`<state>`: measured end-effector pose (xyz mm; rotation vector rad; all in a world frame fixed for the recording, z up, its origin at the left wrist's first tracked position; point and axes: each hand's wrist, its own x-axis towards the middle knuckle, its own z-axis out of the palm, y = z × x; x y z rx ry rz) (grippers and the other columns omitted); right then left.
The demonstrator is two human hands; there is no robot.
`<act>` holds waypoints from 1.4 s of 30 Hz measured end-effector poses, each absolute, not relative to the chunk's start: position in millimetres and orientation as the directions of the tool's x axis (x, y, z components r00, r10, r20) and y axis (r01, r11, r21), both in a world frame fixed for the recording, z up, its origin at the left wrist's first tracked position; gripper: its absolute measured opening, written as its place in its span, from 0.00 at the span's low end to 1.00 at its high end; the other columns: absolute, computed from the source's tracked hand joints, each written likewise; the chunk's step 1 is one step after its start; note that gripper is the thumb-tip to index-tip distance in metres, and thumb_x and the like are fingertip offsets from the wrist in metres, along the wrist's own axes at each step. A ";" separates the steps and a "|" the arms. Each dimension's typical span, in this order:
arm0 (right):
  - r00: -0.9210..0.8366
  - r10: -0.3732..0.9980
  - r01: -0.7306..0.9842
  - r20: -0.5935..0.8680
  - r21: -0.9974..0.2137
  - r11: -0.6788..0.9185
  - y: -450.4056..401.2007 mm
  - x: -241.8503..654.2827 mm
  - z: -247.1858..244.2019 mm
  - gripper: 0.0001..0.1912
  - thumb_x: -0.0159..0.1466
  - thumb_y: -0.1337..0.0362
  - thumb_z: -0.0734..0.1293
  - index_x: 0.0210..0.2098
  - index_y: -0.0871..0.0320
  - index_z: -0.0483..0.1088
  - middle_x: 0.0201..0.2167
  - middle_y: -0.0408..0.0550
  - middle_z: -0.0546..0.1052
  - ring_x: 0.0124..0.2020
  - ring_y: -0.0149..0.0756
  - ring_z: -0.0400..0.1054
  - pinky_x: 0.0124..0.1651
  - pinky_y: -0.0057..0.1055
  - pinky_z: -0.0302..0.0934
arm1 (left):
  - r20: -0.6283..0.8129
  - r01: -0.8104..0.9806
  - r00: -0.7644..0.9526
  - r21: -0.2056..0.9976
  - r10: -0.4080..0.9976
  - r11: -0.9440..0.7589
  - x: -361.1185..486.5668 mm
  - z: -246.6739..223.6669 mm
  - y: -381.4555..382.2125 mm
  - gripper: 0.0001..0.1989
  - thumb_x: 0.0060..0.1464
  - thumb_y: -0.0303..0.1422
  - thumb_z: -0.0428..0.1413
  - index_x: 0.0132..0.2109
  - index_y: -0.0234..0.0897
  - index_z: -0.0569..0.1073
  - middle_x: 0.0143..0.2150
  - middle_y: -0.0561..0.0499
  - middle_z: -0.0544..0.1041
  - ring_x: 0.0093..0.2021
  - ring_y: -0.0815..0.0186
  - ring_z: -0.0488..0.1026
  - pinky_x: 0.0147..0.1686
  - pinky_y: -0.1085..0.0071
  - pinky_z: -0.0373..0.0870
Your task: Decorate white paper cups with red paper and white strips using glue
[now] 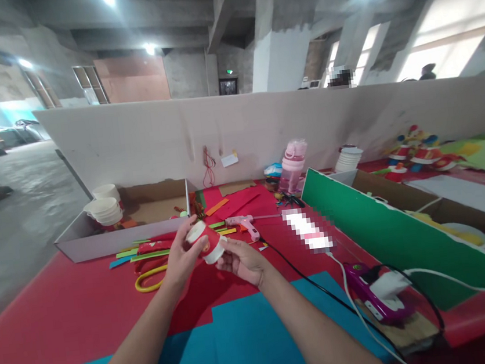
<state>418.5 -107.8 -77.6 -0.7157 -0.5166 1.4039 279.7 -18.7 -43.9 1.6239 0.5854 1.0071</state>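
Observation:
A small paper cup (208, 245), white with a red band round it, is held tilted in front of me between both hands. My left hand (185, 250) wraps round its upper left side, fingers and thumb closed on it. At the lower right end, my right hand (242, 259) pinches the cup's white edge. Just behind the hands lies a pink glue gun (246, 226) on the red table cover (31, 323). Yellow scissor-like handles (147, 280) and strips of green paper (146, 255) lie to the left of my left hand.
Blue sheets (251, 333) lie in front. A box with stacked cups (104, 210) stands left; a green-sided box (375, 231) stands right. A purple power strip (381, 300) with cables sits at front right. A pink bottle (293, 164) stands near the white partition (133, 142).

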 end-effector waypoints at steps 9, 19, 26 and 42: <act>0.381 0.902 -0.772 -0.201 -0.606 0.191 -99.1 412.3 -86.0 0.14 0.48 0.62 0.77 0.32 0.60 0.73 0.24 0.42 0.77 0.24 0.25 0.70 0.28 0.20 0.63 | 0.694 0.108 0.481 0.559 0.535 -0.822 282.9 -55.7 -25.5 0.17 0.51 0.29 0.56 0.50 0.41 0.68 0.54 0.43 0.66 0.56 0.54 0.65 0.53 0.58 0.66; 0.364 0.925 -0.654 -0.113 -0.738 0.167 -103.3 409.6 -77.2 0.17 0.49 0.54 0.75 0.28 0.61 0.73 0.22 0.41 0.72 0.17 0.21 0.55 0.17 0.20 0.46 | 0.602 0.157 0.600 0.558 0.528 -0.815 278.9 -59.6 -15.0 0.27 0.48 0.29 0.55 0.57 0.41 0.69 0.59 0.42 0.63 0.59 0.53 0.62 0.58 0.56 0.60; 0.594 0.727 0.026 0.343 -0.912 0.409 -115.1 422.8 -61.2 0.17 0.58 0.53 0.68 0.44 0.53 0.74 0.45 0.46 0.75 0.43 0.34 0.69 0.41 0.27 0.64 | 0.251 0.071 0.571 0.934 0.782 -0.351 279.4 -59.1 -13.2 0.25 0.59 0.46 0.46 0.52 0.32 0.73 0.45 0.44 0.77 0.44 0.57 0.72 0.44 0.66 0.67; 0.398 0.726 0.491 0.561 -0.799 0.348 -109.8 417.7 -74.3 0.14 0.56 0.70 0.65 0.41 0.55 0.75 0.43 0.49 0.76 0.47 0.40 0.69 0.53 0.37 0.62 | 0.493 -0.022 0.627 0.785 0.603 -0.618 277.0 -49.5 -17.0 0.10 0.57 0.37 0.54 0.40 0.36 0.76 0.35 0.48 0.75 0.35 0.65 0.71 0.36 0.72 0.66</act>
